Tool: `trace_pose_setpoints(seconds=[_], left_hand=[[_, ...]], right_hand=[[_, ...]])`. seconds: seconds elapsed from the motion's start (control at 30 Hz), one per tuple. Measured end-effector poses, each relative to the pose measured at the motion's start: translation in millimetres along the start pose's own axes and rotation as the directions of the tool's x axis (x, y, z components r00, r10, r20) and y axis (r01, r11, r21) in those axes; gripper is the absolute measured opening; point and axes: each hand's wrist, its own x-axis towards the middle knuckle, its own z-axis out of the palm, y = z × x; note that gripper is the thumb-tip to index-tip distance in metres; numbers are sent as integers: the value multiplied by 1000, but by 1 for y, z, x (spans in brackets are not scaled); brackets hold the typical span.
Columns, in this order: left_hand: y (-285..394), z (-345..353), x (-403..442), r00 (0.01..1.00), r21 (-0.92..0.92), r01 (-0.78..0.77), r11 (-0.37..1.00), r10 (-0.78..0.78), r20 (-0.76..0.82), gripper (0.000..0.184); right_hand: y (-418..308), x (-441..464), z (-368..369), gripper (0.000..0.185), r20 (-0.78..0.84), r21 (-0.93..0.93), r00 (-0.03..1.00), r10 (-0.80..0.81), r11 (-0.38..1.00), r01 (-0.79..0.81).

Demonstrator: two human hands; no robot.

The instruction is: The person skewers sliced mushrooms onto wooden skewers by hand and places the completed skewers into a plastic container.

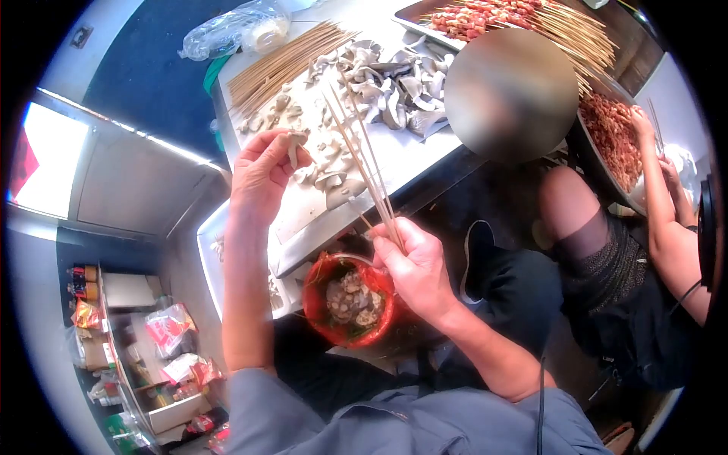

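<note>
My left hand (265, 163) is raised over the near left part of the table, its fingers closed on a piece of mushroom (294, 149). In my right hand (413, 262) is a small bunch of thin wooden skewers (362, 152), pointing up and away to the left; one shorter skewer sticks out lower. A piece of mushroom seems to be on that shorter one, too blurred to be sure. Torn grey and white mushrooms (394, 91) spread over the white tabletop (303, 216). Below my right hand stands a red-lined bucket (315, 318) with scraps inside.
Bare skewers (280, 64) lie at the back left beside a plastic bag (239, 30). A tray (413, 14) holds meat skewers (485, 19). At right, a co-worker's hands (644, 125) are by a basin of meat (610, 140). A white container (212, 273) sits left; shelves hold packages (171, 330).
</note>
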Motion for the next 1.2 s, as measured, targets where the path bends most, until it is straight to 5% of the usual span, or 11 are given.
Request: trace_pose_setpoints(seconds=[0.47,0.57,0.77,0.9,1.0,1.2], left_hand=[[-2,5,-12,997,-59,35,998,-31,69,5],[-14,5,-16,993,85,66,994,-73,88,10],[-24,32,-25,991,-130,86,988,-72,110,8],[-37,50,-35,1000,-64,25,998,-25,11,13],[-40,72,-45,997,88,8,996,-1,-78,15],[-46,89,-61,993,92,45,995,-35,-110,12]], right_hand=[[2,1,3,14,30,-6,1000,3,1000,-3],[4,2,1,13,36,22,999,2,1000,-2],[0,4,-4,11,44,119,997,70,990,-75],[-2,4,-3,12,26,197,991,128,972,-131],[0,5,0,12,-66,152,996,68,987,-58],[1,5,-10,16,-62,65,997,-48,997,52]])
